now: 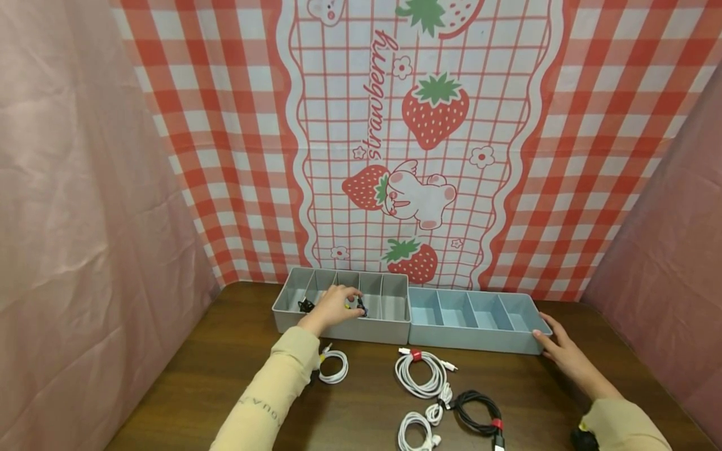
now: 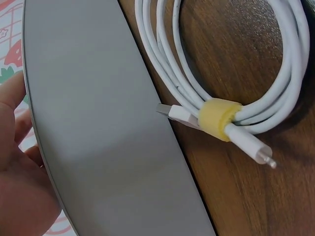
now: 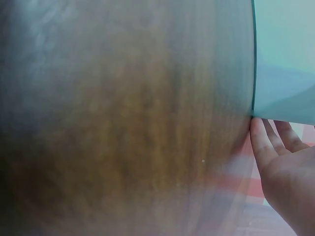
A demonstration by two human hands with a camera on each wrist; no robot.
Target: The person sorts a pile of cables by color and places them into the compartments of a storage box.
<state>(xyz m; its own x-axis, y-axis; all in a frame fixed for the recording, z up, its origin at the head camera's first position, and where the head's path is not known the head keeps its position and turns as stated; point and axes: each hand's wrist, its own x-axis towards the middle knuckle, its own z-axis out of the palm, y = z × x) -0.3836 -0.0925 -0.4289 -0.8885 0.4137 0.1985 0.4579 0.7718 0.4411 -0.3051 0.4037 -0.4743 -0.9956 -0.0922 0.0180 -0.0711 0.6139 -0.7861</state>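
Observation:
My left hand (image 1: pixel 333 305) reaches over the grey divided box (image 1: pixel 344 328), with thumb and index finger curled about a small dark cable (image 1: pixel 361 307) at a middle compartment. Something yellow shows by that cable. In the left wrist view the box's front wall hides the fingertips. Another black cable bundle (image 1: pixel 306 305) lies in a compartment left of this hand. My right hand (image 1: pixel 564 354) rests at the right end of the light blue divided box (image 1: pixel 474 338), its thumb near the front corner. The right wrist view shows its fingers (image 3: pixel 263 142) extended against the end wall.
On the brown table (image 1: pixel 361 407) lie coiled cables: a white one with a yellow tie (image 2: pixel 219 118), a white one with a red tie (image 1: pixel 422 376), a smaller white coil (image 1: pixel 414 431) and a black coil (image 1: pixel 476 413). A strawberry-print curtain (image 1: pixel 417 156) hangs behind the boxes.

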